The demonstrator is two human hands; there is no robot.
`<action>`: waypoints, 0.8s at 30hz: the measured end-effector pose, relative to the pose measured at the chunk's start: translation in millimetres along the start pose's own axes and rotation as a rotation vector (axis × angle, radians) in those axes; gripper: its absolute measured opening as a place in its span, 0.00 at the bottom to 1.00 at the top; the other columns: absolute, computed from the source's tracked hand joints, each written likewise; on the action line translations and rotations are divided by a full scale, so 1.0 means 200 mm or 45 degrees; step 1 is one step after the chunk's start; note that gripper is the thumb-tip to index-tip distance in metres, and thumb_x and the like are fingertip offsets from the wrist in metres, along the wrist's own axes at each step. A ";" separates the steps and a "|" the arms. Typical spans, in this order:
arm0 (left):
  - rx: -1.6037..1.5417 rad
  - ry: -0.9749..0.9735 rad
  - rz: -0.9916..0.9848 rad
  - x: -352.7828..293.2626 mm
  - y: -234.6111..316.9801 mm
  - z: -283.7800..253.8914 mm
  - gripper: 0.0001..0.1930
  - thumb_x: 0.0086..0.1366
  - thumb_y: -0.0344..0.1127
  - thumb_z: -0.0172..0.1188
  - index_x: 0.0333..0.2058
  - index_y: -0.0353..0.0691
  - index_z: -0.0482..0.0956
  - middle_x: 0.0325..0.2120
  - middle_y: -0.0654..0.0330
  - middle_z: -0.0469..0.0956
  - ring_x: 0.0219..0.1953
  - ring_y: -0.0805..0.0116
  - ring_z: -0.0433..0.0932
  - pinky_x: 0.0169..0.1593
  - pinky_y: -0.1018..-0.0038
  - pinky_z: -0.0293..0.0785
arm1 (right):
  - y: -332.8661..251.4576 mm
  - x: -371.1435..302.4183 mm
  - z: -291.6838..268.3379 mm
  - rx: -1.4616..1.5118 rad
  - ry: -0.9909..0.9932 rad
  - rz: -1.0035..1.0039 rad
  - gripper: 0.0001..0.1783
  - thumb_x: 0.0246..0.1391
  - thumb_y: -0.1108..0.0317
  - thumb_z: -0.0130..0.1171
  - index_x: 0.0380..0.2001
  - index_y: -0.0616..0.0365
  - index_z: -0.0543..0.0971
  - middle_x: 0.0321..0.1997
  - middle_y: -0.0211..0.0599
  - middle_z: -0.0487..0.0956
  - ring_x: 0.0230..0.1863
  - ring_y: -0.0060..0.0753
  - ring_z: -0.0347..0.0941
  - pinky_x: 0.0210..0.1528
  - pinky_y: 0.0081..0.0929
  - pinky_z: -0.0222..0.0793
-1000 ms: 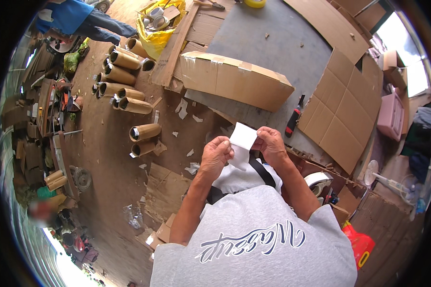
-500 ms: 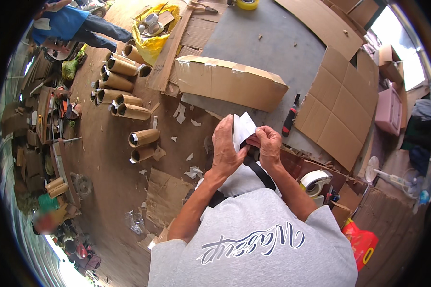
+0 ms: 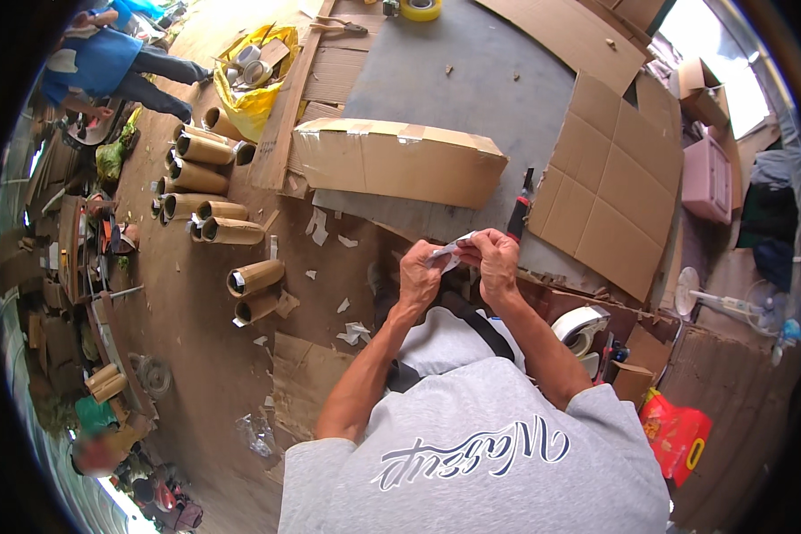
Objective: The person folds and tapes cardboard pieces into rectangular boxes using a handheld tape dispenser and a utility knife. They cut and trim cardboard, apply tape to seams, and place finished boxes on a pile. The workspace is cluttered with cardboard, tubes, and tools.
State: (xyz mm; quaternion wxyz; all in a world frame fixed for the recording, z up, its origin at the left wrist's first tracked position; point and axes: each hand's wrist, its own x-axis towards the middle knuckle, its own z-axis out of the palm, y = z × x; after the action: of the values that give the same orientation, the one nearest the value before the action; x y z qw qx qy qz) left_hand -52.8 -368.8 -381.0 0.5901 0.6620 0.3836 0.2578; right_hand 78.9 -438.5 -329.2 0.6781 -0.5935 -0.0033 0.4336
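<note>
Both of my hands are at chest height, close together, pinching a small folded piece of white paper (image 3: 450, 253). My left hand (image 3: 420, 276) has its fingers closed on the left end. My right hand (image 3: 497, 261) grips the upper right end between thumb and fingers. Part of the paper is hidden behind the fingertips. Just beyond my right hand, a red-and-black cutter knife (image 3: 519, 214) lies on the grey tabletop (image 3: 454, 62). A long closed cardboard box (image 3: 400, 169) rests at the table's near left edge.
Several cardboard tubes (image 3: 200, 178) lie on the floor to the left, near a yellow bag (image 3: 247, 105) of tape rolls. Flattened cardboard (image 3: 605, 178) covers the table's right side. A tape roll (image 3: 581, 327) sits by my right elbow. A person in blue (image 3: 107, 62) stands far left.
The paper, upright and spread before, is now folded smaller and held flatter. My hands have drawn closer together around it. The whole view has shifted slightly.
</note>
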 end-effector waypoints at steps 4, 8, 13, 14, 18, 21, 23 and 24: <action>-0.033 -0.065 -0.183 0.05 -0.14 0.06 0.06 0.61 0.29 0.68 0.35 0.34 0.84 0.27 0.63 0.80 0.30 0.74 0.76 0.34 0.73 0.71 | -0.02 0.09 -0.02 -0.059 -0.024 -0.048 0.10 0.62 0.70 0.56 0.30 0.65 0.79 0.30 0.42 0.84 0.29 0.30 0.83 0.36 0.25 0.82; -0.599 -0.062 -0.517 0.20 -0.16 0.11 0.10 0.65 0.35 0.68 0.33 0.33 0.83 0.28 0.66 0.81 0.29 0.79 0.74 0.34 0.76 0.69 | -0.03 0.22 -0.10 -0.139 -0.015 -0.204 0.10 0.64 0.70 0.55 0.30 0.64 0.79 0.30 0.40 0.84 0.28 0.28 0.82 0.34 0.24 0.81; -0.698 0.031 -0.506 0.49 -0.25 0.15 0.14 0.66 0.41 0.68 0.37 0.33 0.85 0.30 0.65 0.83 0.30 0.78 0.74 0.35 0.77 0.70 | -0.11 0.36 -0.17 -0.597 0.124 -0.622 0.09 0.62 0.70 0.58 0.31 0.64 0.80 0.29 0.35 0.84 0.29 0.24 0.81 0.35 0.24 0.78; -0.712 0.058 -0.500 0.53 -0.24 0.17 0.14 0.66 0.41 0.68 0.38 0.33 0.85 0.31 0.65 0.83 0.30 0.78 0.74 0.35 0.76 0.70 | -0.14 0.38 -0.17 -0.742 0.177 -0.724 0.08 0.62 0.69 0.59 0.30 0.64 0.80 0.28 0.35 0.84 0.29 0.24 0.80 0.35 0.25 0.78; -0.741 0.139 -0.448 0.62 -0.24 0.20 0.16 0.65 0.41 0.69 0.43 0.34 0.83 0.35 0.63 0.83 0.32 0.74 0.76 0.38 0.73 0.72 | -0.26 0.49 -0.12 -1.291 0.222 -1.243 0.13 0.50 0.73 0.66 0.40 0.61 0.79 0.44 0.43 0.82 0.45 0.41 0.79 0.51 0.36 0.75; -0.648 0.154 -0.475 0.66 -0.25 0.21 0.16 0.65 0.40 0.68 0.45 0.34 0.82 0.36 0.62 0.82 0.34 0.73 0.76 0.38 0.71 0.72 | -0.31 0.57 -0.03 -1.469 0.108 -1.337 0.22 0.44 0.71 0.70 0.45 0.61 0.77 0.51 0.44 0.78 0.55 0.48 0.74 0.58 0.41 0.70; -0.669 0.150 -0.531 0.68 -0.25 0.21 0.16 0.65 0.40 0.69 0.44 0.34 0.82 0.36 0.63 0.82 0.34 0.73 0.76 0.38 0.71 0.72 | -0.31 0.64 0.01 -1.586 0.030 -1.373 0.27 0.42 0.67 0.74 0.47 0.61 0.77 0.54 0.44 0.77 0.58 0.49 0.71 0.61 0.43 0.67; -0.679 0.147 -0.560 0.68 -0.25 0.21 0.16 0.65 0.40 0.69 0.44 0.34 0.82 0.35 0.63 0.82 0.35 0.73 0.76 0.38 0.71 0.72 | -0.30 0.68 0.02 -1.617 0.013 -1.370 0.28 0.41 0.66 0.74 0.47 0.61 0.77 0.55 0.43 0.77 0.58 0.49 0.71 0.61 0.43 0.67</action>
State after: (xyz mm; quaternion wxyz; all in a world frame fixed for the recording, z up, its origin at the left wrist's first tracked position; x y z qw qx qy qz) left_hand 48.7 -283.1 -452.1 0.7609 0.3703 0.4690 0.2527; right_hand 196.4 -350.5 -348.3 0.3288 -0.7825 -0.5274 -0.0368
